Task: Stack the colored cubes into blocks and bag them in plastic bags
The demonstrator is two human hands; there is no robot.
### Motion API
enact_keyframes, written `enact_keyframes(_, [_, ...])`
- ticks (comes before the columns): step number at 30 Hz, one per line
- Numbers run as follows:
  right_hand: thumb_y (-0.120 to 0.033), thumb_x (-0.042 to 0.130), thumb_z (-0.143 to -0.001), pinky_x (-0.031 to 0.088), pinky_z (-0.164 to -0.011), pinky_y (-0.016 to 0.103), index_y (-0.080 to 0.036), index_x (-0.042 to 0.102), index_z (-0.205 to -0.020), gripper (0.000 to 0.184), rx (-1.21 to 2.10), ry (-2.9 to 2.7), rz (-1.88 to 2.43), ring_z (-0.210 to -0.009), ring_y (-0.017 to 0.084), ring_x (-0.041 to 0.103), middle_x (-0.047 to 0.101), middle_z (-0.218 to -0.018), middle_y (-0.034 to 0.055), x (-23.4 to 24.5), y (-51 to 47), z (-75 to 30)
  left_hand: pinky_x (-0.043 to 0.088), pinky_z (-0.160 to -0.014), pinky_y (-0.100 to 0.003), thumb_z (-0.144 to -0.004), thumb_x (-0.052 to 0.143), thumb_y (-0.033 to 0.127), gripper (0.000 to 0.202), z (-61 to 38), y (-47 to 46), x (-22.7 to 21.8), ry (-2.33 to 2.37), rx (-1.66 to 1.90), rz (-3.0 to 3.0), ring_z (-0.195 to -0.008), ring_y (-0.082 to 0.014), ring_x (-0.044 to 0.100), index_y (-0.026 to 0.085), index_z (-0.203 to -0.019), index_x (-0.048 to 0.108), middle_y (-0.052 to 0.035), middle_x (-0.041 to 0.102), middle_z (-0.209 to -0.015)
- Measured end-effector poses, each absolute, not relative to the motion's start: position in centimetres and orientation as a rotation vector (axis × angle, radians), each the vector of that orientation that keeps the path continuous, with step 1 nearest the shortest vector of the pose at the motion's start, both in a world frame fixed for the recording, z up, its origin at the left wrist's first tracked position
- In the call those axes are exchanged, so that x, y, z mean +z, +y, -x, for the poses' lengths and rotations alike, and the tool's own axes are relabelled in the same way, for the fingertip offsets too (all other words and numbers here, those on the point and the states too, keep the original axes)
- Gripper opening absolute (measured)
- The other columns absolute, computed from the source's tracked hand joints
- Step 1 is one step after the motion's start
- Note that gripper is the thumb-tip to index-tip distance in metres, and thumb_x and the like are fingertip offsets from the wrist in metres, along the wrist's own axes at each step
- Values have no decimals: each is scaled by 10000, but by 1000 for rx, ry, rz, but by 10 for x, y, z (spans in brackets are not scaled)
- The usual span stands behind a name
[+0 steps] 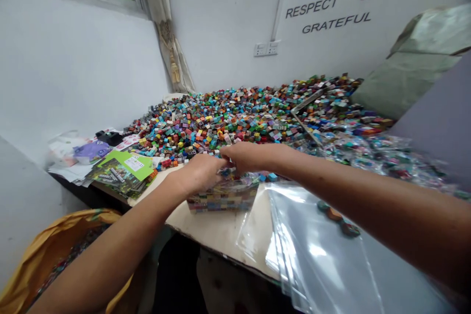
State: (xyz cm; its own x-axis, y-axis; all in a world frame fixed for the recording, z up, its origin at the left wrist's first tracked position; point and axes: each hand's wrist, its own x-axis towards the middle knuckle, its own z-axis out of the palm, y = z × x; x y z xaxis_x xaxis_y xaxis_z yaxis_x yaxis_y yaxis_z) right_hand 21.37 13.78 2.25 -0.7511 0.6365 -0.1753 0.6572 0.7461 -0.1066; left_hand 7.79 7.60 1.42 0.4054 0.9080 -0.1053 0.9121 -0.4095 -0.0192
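1. Left hand (pixel 204 170): centre of the frame, at the upper left of the wrapped block; fingers bent inward, tips hidden; cannot tell whether they grip.
2. Right hand (pixel 245 155): centre, at the block's upper edge, its fingertips meeting or nearly meeting the left hand's; fingers bent downward, partly hidden; cannot tell what they pinch, if anything.
3. Wrapped block (pixel 221 200): one, of small multicoloured bricks in rows under clear film; just below centre, standing on the pale tabletop (pixel 221 232), beneath both hands.
4. Loose cubes (pixel 221 113): large heap, many colours, across the middle of the frame, behind the hands.
5. Metal frame (pixel 311 100): angular, lying on the heap, right of centre.
6. Bagged pieces (pixel 397 157): many, in shiny clear film, middle right.
7. Clear plastic sheets (pixel 320 265): overlapping, lower right; three small roundish pieces (pixel 334 214) on top, just below the right forearm.
8. Green leaflets (pixel 125 171): middle left, beside a purple packet (pixel 91 151) and a black object (pixel 109 137).
9. Yellow sack (pixel 55 230): lower left, open, small coloured pieces inside.
10. Wall socket (pixel 267 49): upper centre, below and left of black lettering (pixel 336 24).
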Motion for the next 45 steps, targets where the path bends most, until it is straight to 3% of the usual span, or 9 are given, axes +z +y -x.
enact_keyframes(4, [-48, 690, -641, 467, -632, 320, -242, 624, -1028, 438, -362, 2695, -980, -818, 247, 633, 676, -945, 46, 35, 133, -214, 483, -888, -360, -839, 555, 231, 322, -77, 77, 12, 1646, -166, -2623, -1038, -260, 639, 274, -1144, 648, -74, 676, -1154])
enact_keyframes(9, [-55, 609, -714, 483, -770, 358, -176, 571, -1189, 491, -193, 2772, -915, -984, 286, 612, 633, -1134, 129, 27, 125, -212, 487, -835, -325, -814, 541, 174, 304, -80, 80, 5, 1710, -107, -2630, -988, -255, 651, 225, -1079, 681, -97, 685, -1121])
enact_keyframes(14, [-42, 617, -711, 476, -780, 360, -229, 651, -1035, 376, -306, 2869, -914, -930, 271, 632, 677, -1015, 84, 20, 129, -216, 482, -792, -330, -880, 492, 265, 246, -74, 66, 27, 1706, -55, -2607, -880, -245, 661, 196, -985, 704, -96, 718, -935])
enact_keyframes(18, [-32, 608, -706, 475, -747, 365, -279, 667, -1016, 401, -349, 2907, -952, -879, 267, 638, 685, -992, 69, 17, 134, -219, 397, -972, -399, -674, 719, 540, 481, -57, 60, 38, 1636, 53, -2666, -1228, -325, 469, 248, -1054, 674, -90, 549, -1308])
enact_keyframes(20, [-18, 598, -692, 474, -751, 363, -274, 649, -1073, 462, -274, 2898, -920, -894, 265, 631, 680, -1019, 71, 15, 136, -219, 373, -997, -415, -537, 809, 531, 628, -49, 64, 31, 1686, 36, -2622, -1308, -364, 360, 243, -1073, 655, -101, 392, -1446])
enact_keyframes(24, [-23, 559, -717, 467, -733, 340, -279, 638, -1103, 470, -208, 2920, -870, -850, 237, 631, 688, -987, 60, 15, 137, -218, 440, -827, -289, -731, 693, 370, 233, -44, 75, 6, 1761, 152, -2445, -1033, -245, 577, 189, -877, 681, -75, 613, -1145])
enact_keyframes(29, [-30, 574, -710, 443, -639, 292, -261, 683, -1043, 420, -324, 2839, -826, -761, 207, 627, 702, -914, 39, 35, 142, -222, 382, -623, -223, -768, 641, 288, 130, -47, 74, -12, 1814, 541, -2197, -739, -157, 587, 159, -748, 650, 2, 640, -750])
enact_keyframes(36, [-186, 476, -861, 416, -677, 266, -186, 703, -874, 227, -390, 2963, -799, -721, 157, 578, 682, -825, 28, 51, 143, -221, 388, -646, -235, -803, 621, 263, 172, -44, 66, -31, 1729, 935, -2165, -706, -133, 546, 168, -670, 567, 12, 588, -720])
enact_keyframes(45, [-504, 393, -925, 441, -655, 304, -192, 667, -785, 438, -601, 2789, -753, -692, 189, 544, 640, -770, 62, 36, 133, -214, 431, -707, -236, -828, 585, 246, 193, -46, 60, -48, 1458, 1355, -2071, -751, -130, 558, 173, -660, 526, -7, 599, -765])
